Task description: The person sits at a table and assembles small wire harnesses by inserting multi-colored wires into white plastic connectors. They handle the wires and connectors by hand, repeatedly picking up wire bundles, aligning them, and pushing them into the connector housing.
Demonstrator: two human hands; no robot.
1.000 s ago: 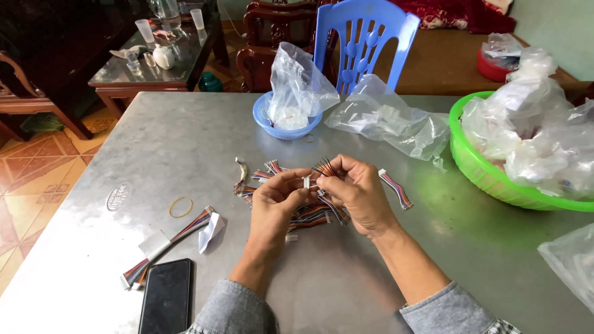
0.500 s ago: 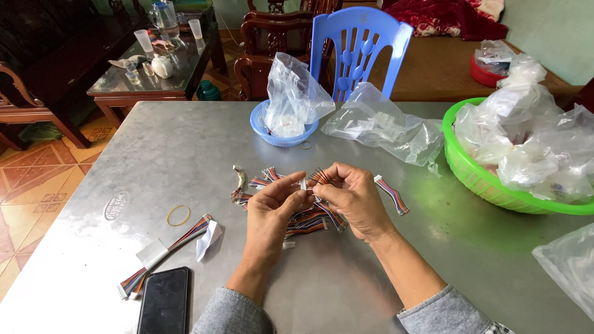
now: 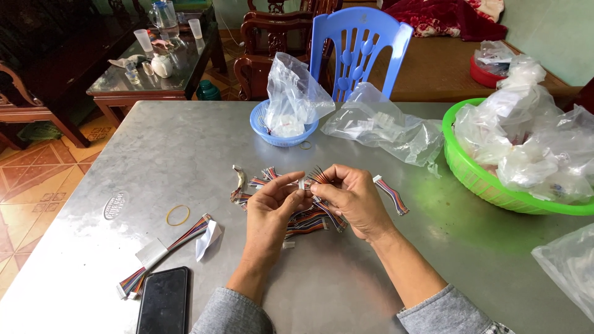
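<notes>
1. Small white plug (image 3: 302, 184) with thin dark wires fanning toward 1 o'clock, held above the grey table (image 3: 185, 154).
2. Pinched between left hand (image 3: 272, 207) and right hand (image 3: 352, 199), fingertips clamped on it.
3. Plug mostly hidden by fingers; striped wire bundles (image 3: 306, 219) partly covered beneath.
</notes>
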